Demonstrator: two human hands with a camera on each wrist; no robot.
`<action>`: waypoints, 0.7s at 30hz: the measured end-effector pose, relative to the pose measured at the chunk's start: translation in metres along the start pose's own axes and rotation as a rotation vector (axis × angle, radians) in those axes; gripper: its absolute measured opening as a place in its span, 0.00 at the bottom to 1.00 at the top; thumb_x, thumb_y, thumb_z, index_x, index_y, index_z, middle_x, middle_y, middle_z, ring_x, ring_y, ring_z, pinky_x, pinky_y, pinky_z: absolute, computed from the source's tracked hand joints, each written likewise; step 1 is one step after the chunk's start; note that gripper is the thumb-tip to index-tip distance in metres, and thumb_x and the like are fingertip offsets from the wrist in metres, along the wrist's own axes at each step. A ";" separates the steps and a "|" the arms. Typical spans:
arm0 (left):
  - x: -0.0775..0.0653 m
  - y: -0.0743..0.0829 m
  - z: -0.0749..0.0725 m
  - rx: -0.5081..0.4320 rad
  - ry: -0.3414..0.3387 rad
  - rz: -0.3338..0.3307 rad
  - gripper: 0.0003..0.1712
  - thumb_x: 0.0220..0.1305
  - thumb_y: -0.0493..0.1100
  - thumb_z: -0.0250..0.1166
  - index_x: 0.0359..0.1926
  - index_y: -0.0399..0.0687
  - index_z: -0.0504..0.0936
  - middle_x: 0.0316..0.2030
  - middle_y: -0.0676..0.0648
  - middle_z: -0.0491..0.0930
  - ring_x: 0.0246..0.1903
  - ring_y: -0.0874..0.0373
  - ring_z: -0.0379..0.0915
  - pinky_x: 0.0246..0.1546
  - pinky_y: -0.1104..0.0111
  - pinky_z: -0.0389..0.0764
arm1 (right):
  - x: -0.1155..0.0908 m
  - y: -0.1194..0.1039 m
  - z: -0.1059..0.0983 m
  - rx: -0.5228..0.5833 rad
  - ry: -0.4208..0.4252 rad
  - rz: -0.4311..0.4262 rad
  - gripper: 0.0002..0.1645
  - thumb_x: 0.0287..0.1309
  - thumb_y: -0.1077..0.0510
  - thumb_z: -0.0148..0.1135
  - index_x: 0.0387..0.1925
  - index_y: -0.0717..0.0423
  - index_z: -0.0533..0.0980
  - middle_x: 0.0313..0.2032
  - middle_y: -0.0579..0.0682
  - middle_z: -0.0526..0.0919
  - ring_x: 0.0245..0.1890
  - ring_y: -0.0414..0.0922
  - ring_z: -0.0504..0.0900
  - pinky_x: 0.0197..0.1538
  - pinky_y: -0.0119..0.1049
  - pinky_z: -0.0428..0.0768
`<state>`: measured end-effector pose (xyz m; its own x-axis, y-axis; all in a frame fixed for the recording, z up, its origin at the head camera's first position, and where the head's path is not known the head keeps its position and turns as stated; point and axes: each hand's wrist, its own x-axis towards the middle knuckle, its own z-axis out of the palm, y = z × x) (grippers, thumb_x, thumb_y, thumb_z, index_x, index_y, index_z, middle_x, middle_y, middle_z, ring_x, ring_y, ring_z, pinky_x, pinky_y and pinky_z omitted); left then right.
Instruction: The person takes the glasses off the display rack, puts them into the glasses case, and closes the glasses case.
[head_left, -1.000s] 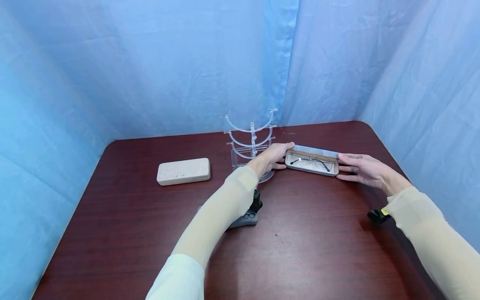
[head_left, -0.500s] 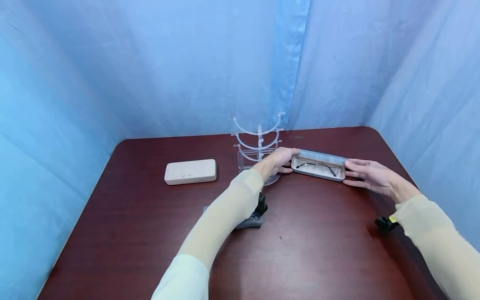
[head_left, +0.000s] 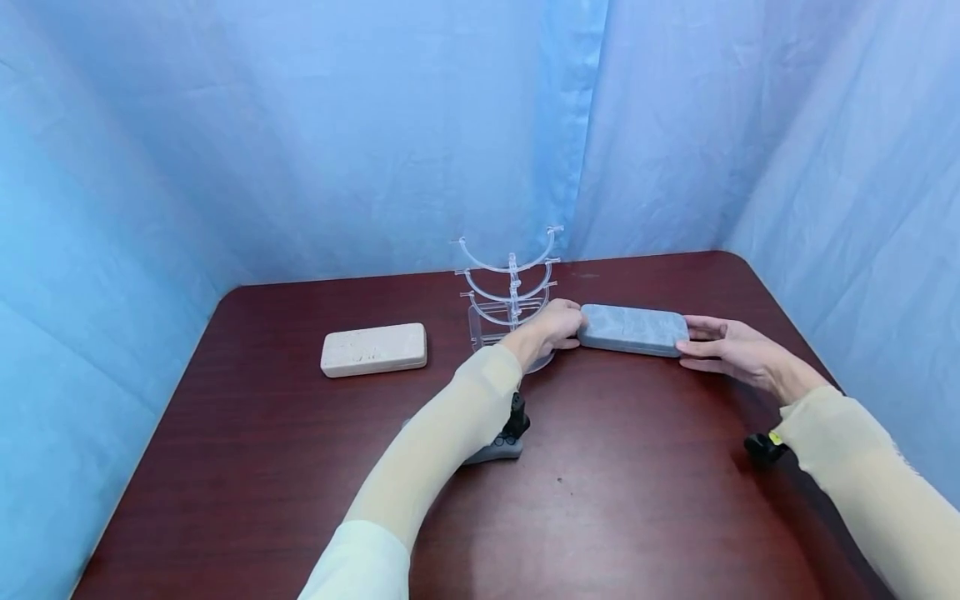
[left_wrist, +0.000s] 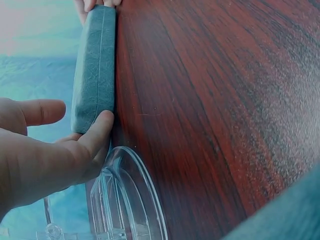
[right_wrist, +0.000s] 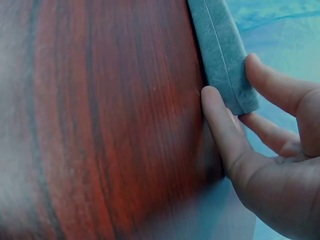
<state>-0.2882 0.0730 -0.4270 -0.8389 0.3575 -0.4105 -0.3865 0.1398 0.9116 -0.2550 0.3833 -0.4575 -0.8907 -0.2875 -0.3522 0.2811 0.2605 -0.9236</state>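
Note:
A blue-grey glasses case (head_left: 633, 329) lies closed on the table at the right in the head view. The eyeglasses inside it are hidden. My left hand (head_left: 553, 323) is at the case's left end; in the left wrist view its fingertips touch that end, while the thumb stands apart from it. At the other end, my right hand (head_left: 738, 352) pinches the case's corner. In the right wrist view the right thumb (right_wrist: 280, 87) lies against the lid side and a finger (right_wrist: 220, 117) against the lower edge.
A clear glasses display stand (head_left: 512, 287) rises just behind my left hand, its tiers without glasses. A beige glasses case (head_left: 373, 349) lies closed at the left. Another grey case (head_left: 495, 452) is partly covered by my left forearm. Blue curtains (head_left: 360, 133) surround the table (head_left: 247, 450).
The blue-grey case was open with eyeglasses visible inside; its lid has come down and now covers them. Both hands have stayed at its ends. The view has shifted slightly.

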 end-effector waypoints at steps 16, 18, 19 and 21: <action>-0.008 0.000 0.002 0.072 -0.008 -0.019 0.33 0.77 0.38 0.56 0.77 0.35 0.57 0.74 0.40 0.61 0.72 0.49 0.60 0.65 0.58 0.73 | -0.003 -0.001 0.004 0.011 0.003 0.016 0.55 0.67 0.61 0.66 0.81 0.57 0.41 0.71 0.64 0.53 0.50 0.37 0.81 0.59 0.45 0.80; -0.011 0.001 0.002 0.096 -0.023 -0.008 0.34 0.77 0.39 0.56 0.77 0.36 0.56 0.74 0.40 0.60 0.72 0.49 0.60 0.65 0.58 0.72 | -0.004 -0.001 0.003 0.013 0.006 0.009 0.55 0.67 0.61 0.66 0.81 0.55 0.41 0.71 0.64 0.52 0.50 0.38 0.81 0.58 0.45 0.80; -0.012 0.002 0.002 0.113 -0.027 -0.004 0.34 0.77 0.39 0.57 0.77 0.36 0.57 0.74 0.41 0.61 0.72 0.49 0.60 0.65 0.58 0.72 | -0.004 -0.002 0.003 0.012 0.008 0.007 0.55 0.67 0.61 0.66 0.81 0.54 0.41 0.71 0.64 0.52 0.51 0.38 0.81 0.58 0.45 0.80; -0.016 0.004 0.001 0.156 -0.045 0.008 0.35 0.77 0.41 0.57 0.78 0.38 0.56 0.75 0.41 0.59 0.72 0.49 0.60 0.66 0.58 0.72 | -0.003 -0.004 0.002 0.015 0.010 0.006 0.54 0.67 0.62 0.66 0.81 0.54 0.42 0.71 0.64 0.52 0.51 0.40 0.82 0.59 0.46 0.80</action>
<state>-0.2760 0.0691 -0.4169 -0.8226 0.3995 -0.4047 -0.3122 0.2775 0.9086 -0.2531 0.3814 -0.4529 -0.8925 -0.2766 -0.3564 0.2918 0.2483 -0.9237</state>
